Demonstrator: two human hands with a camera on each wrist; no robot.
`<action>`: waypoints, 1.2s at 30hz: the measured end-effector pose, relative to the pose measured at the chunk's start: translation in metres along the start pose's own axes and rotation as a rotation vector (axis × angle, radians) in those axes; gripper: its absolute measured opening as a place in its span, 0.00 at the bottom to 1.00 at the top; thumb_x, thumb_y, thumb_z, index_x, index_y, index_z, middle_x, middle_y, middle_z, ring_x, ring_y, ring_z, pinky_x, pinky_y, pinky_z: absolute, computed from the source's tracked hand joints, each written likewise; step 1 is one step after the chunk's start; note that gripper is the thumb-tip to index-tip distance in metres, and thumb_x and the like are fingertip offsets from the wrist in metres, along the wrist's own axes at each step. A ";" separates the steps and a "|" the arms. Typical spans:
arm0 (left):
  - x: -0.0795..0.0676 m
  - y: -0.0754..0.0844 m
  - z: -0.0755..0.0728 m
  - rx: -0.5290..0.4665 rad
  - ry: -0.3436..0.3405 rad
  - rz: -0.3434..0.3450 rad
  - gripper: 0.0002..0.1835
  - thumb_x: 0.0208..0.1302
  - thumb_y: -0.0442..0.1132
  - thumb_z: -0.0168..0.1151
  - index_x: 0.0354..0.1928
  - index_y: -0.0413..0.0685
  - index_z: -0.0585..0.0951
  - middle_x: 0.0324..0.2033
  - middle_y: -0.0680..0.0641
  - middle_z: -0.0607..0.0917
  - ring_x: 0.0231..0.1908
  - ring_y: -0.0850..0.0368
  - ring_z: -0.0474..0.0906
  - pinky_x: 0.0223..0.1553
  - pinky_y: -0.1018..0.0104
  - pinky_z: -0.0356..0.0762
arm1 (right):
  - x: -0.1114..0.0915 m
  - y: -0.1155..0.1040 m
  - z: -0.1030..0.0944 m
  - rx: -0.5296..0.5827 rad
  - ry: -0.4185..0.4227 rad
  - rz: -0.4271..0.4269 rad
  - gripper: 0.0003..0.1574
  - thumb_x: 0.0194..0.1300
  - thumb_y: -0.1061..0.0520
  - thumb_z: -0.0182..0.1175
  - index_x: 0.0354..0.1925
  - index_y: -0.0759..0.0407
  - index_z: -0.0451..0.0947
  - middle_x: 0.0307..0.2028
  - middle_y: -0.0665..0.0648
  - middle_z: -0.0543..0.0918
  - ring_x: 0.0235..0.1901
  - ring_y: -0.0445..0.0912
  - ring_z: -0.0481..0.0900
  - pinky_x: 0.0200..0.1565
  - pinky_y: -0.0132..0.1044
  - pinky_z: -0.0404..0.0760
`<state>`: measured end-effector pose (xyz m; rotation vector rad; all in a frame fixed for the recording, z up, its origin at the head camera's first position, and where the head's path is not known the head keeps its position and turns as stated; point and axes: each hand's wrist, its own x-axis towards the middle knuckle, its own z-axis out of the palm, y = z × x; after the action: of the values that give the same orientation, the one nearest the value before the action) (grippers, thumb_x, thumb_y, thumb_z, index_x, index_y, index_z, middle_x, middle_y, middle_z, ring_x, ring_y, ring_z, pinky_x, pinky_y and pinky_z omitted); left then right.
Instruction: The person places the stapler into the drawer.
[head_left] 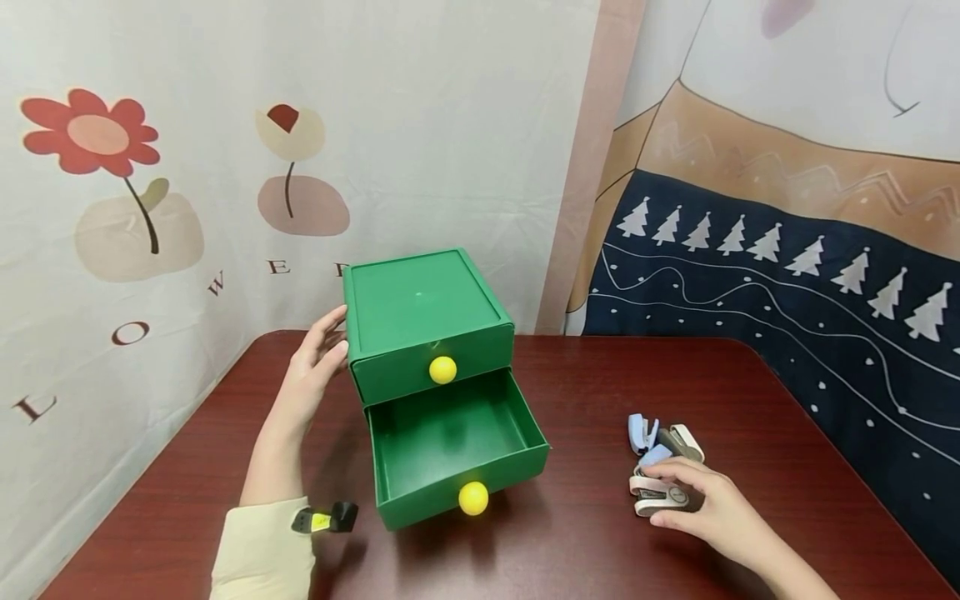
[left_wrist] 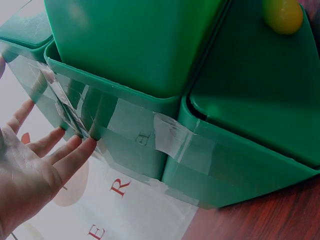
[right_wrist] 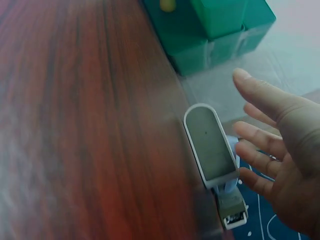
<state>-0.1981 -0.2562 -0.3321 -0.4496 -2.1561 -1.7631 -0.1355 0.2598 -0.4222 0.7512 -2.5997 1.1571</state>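
A two-tier green drawer cabinet (head_left: pixel 423 304) stands on the table, its lower drawer (head_left: pixel 450 442) pulled out with nothing inside. Against the cabinet's left side rest the spread fingertips of my left hand (head_left: pixel 313 371); the left wrist view shows clear tape (left_wrist: pixel 167 134) on that side. At the right, my right hand (head_left: pixel 712 508) is beside a white-and-grey stapler (head_left: pixel 660 494), thumb and fingers apart around its end. The right wrist view shows this stapler's grey base (right_wrist: pixel 210 142) near the fingertips. Behind it lie light-blue staplers (head_left: pixel 640 434) and another grey-and-white stapler (head_left: pixel 686 442).
Yellow round knobs (head_left: pixel 442 370) stick out from both drawer fronts. The dark red wooden table (head_left: pixel 577 533) backs onto a printed curtain (head_left: pixel 450 125). A black-and-yellow device (head_left: pixel 324 518) is strapped at my left sleeve.
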 end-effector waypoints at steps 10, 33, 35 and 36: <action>0.000 -0.001 0.000 -0.015 -0.007 0.003 0.27 0.75 0.39 0.46 0.73 0.51 0.58 0.66 0.50 0.64 0.60 0.58 0.63 0.49 0.72 0.66 | -0.002 0.009 -0.002 -0.012 -0.040 -0.022 0.31 0.45 0.53 0.77 0.50 0.53 0.81 0.45 0.47 0.81 0.45 0.36 0.73 0.46 0.21 0.68; 0.001 -0.002 0.000 -0.020 -0.006 -0.004 0.27 0.75 0.40 0.46 0.73 0.52 0.59 0.67 0.47 0.63 0.61 0.58 0.62 0.49 0.71 0.66 | -0.003 0.022 0.011 -0.015 -0.018 -0.026 0.27 0.46 0.56 0.76 0.48 0.51 0.82 0.42 0.45 0.82 0.41 0.37 0.75 0.43 0.22 0.67; 0.001 -0.002 0.000 -0.017 -0.005 -0.003 0.27 0.75 0.40 0.46 0.73 0.52 0.59 0.67 0.47 0.63 0.61 0.58 0.62 0.49 0.71 0.66 | -0.002 0.020 0.012 -0.012 -0.018 -0.021 0.27 0.46 0.56 0.76 0.47 0.51 0.82 0.41 0.45 0.82 0.41 0.38 0.75 0.43 0.23 0.68; 0.001 -0.002 0.000 -0.018 -0.005 -0.003 0.27 0.75 0.40 0.46 0.73 0.52 0.59 0.67 0.47 0.63 0.61 0.57 0.62 0.49 0.71 0.66 | -0.002 0.019 0.013 -0.013 -0.018 -0.013 0.26 0.46 0.56 0.76 0.47 0.51 0.83 0.42 0.45 0.82 0.41 0.37 0.75 0.43 0.23 0.68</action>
<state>-0.2000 -0.2568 -0.3334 -0.4551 -2.1472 -1.7863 -0.1434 0.2617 -0.4435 0.7781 -2.6101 1.1338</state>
